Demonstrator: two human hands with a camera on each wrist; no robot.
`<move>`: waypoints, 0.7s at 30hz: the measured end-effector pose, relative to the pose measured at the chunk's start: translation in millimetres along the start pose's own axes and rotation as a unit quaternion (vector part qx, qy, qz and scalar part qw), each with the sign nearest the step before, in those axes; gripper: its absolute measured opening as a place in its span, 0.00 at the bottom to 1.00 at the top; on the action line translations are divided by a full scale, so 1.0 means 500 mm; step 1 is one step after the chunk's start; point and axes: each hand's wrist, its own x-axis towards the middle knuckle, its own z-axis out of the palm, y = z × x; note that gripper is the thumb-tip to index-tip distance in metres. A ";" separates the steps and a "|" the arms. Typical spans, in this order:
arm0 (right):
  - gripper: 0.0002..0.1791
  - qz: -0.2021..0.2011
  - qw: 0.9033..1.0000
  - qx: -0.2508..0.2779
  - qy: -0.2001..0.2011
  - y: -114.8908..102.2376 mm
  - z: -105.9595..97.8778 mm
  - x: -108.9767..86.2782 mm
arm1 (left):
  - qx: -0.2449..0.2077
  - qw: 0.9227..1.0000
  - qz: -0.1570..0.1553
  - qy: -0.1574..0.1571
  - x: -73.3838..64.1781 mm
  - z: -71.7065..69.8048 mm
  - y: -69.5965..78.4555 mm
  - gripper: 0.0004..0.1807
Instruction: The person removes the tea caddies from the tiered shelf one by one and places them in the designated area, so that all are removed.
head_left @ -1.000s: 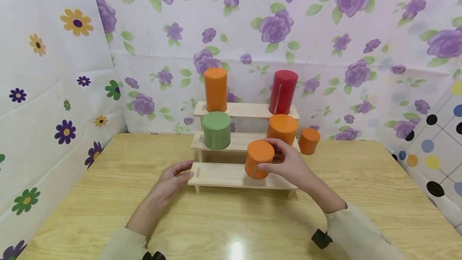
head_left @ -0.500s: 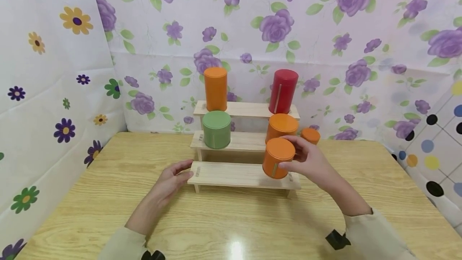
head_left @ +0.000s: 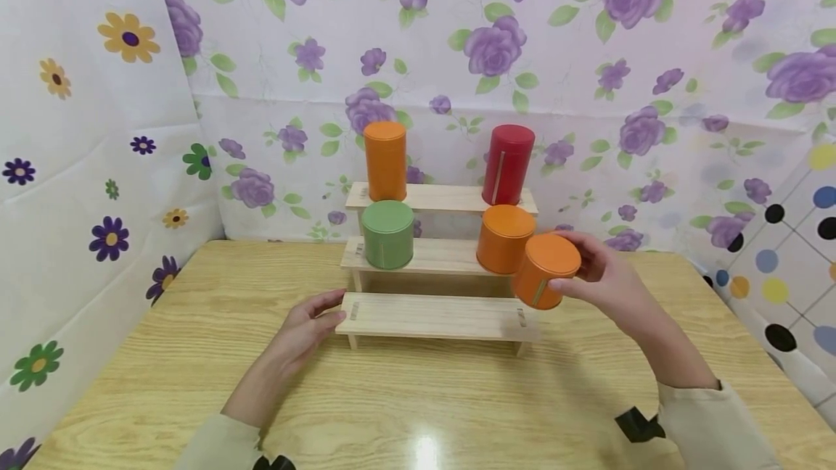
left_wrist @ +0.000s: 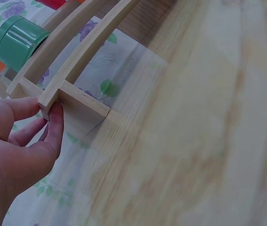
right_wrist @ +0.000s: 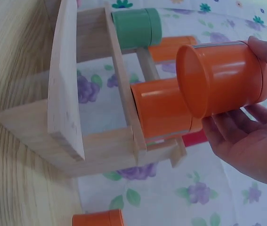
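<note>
My right hand [head_left: 607,287] grips an orange canister [head_left: 547,272] by its side, in the air off the right end of a three-step wooden display stand [head_left: 431,316]. The canister tilts a little, and the right wrist view shows its underside towards the stand. With thumb and fingers my left hand [left_wrist: 25,141] pinches the left end of the lowest step. On the middle step are a green canister [head_left: 388,236] at left and a wide orange canister [head_left: 504,239] at right. The top step bears a tall orange canister [head_left: 385,162] and a tall red canister [head_left: 509,165].
A smaller orange canister [right_wrist: 98,219] stands on the table right of the stand; in the head view the held canister and hand hide it. Behind the wooden table [head_left: 366,405] hangs a flowered cloth [head_left: 437,143], with another cloth along the left side.
My right hand has carried the orange canister to the right and up, from over the lowest step to beyond its right end. My left hand stays at the stand's left end.
</note>
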 end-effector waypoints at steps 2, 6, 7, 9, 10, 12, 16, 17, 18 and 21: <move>0.32 -0.003 1.000 -0.005 0.001 0.004 -0.010 -0.001 | 0.000 1.000 -0.001 -0.002 0.000 -0.001 0.000 0.29; 0.31 -0.013 1.000 -0.008 -0.002 0.013 -0.027 -0.005 | -0.001 1.000 0.000 -0.003 0.001 0.000 0.000 0.29; 0.31 -0.015 1.000 -0.007 -0.001 0.016 -0.031 -0.006 | -0.002 1.000 0.000 -0.003 0.001 0.001 0.000 0.29; 0.30 -0.016 1.000 0.004 0.003 0.021 -0.041 -0.007 | -0.004 1.000 0.000 -0.003 0.001 0.001 -0.001 0.29; 0.30 -0.016 1.000 0.011 0.005 0.025 -0.047 -0.008 | -0.005 1.000 0.000 -0.002 0.001 0.002 -0.001 0.29; 0.30 -0.017 0.999 0.027 0.010 0.031 -0.058 -0.010 | -0.006 1.000 0.000 -0.002 0.001 0.002 -0.002 0.29; 0.30 -0.022 0.998 0.040 0.036 0.042 -0.080 -0.016 | -0.004 1.000 0.003 -0.005 0.000 0.002 -0.002 0.29; 0.30 -0.022 0.998 0.041 0.044 0.043 -0.085 -0.017 | -0.004 1.000 0.004 -0.006 0.000 0.002 -0.001 0.29; 0.30 -0.021 0.998 0.041 0.051 0.045 -0.089 -0.018 | -0.005 1.000 0.005 -0.006 -0.001 0.002 -0.001 0.29; 0.30 -0.008 0.997 0.036 0.071 0.047 -0.097 -0.018 | -0.010 1.000 0.009 -0.007 0.000 0.002 0.000 0.29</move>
